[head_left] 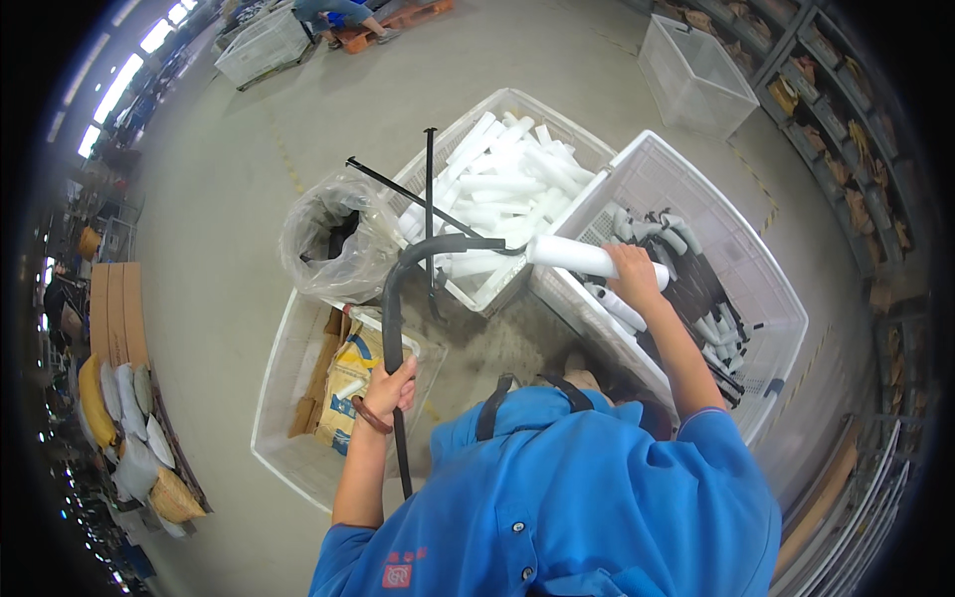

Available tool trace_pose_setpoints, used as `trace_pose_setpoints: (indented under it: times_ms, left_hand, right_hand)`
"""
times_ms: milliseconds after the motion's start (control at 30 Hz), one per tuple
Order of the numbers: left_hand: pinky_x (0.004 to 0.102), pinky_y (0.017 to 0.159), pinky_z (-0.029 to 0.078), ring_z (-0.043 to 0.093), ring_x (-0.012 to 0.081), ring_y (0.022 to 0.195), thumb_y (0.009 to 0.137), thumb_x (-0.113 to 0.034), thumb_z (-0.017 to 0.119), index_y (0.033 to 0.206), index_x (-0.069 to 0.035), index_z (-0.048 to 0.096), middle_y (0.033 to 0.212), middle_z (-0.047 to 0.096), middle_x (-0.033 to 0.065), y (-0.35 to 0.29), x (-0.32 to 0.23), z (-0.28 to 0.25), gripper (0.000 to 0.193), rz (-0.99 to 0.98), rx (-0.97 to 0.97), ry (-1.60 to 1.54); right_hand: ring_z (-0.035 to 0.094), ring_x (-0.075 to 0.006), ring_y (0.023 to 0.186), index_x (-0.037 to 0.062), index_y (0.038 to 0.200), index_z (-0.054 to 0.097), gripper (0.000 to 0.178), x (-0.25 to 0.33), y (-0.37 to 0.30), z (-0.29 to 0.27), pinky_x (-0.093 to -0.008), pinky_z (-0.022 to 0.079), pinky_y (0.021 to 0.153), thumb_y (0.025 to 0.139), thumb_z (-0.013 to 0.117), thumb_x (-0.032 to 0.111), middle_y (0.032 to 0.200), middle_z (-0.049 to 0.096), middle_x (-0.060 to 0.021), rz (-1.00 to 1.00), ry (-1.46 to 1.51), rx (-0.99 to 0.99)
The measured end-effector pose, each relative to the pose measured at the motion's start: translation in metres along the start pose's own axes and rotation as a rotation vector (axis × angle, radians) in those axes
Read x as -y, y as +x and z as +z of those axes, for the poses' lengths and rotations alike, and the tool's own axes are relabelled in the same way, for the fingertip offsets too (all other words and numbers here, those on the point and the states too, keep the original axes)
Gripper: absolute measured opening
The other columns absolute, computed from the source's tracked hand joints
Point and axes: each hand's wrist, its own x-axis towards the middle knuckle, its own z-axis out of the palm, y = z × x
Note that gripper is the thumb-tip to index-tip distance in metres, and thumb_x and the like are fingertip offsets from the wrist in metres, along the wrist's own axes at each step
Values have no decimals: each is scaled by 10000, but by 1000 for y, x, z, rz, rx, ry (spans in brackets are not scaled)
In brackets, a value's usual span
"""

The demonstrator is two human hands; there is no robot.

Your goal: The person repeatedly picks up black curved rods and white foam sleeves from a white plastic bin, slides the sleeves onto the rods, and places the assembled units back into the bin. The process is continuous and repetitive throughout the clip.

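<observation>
My left hand (393, 386) is wrapped round a bent black tube (393, 308), which rises from near my body and curves over to the right. In my right hand (635, 279) is a white foam sleeve (572, 256), held lengthwise. Its left end meets or lies just beside the right end of the black tube; I cannot tell whether it is over it. Thin black rods (430, 179) cross behind the tube's bend. Beyond them, a white crate (509, 97) is heaped with white sleeves (502, 187). Below my right forearm, another crate (738, 187) contains black tubes with white-wrapped ends (686, 259).
A clear plastic bag (298, 239) with something dark inside stands left of the sleeves. A crate with yellow paper sacks (350, 373) is beside my left arm. Farther off are a clear bin (686, 85), shelving (836, 129), and another person (343, 15) by an orange pallet (413, 15).
</observation>
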Motion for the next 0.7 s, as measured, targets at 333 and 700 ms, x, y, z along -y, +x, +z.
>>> trace_pose_setpoints:
  times_ms: [333, 700]
  left_hand:
    - [234, 361, 291, 365, 65, 368, 949, -369, 634, 765, -108, 484, 521, 390, -49, 15, -13, 65, 353, -30, 127, 86]
    - [243, 366, 308, 367, 70, 365, 929, -281, 676, 729, -110, 478, 501, 385, -45, 1, -1, 154, 329, -73, 47, 35]
  right_hand:
    - [592, -313, 978, 102, 1152, 565, 510, -48, -43, -14, -427, 421, 872, 671, 732, 76, 983, 625, -117, 22, 123, -58]
    - [652, -357, 977, 86, 1199, 578, 556, -26, -29, -60, -430, 517, 848, 669, 735, 149, 1034, 676, -165, 241, 549, 97]
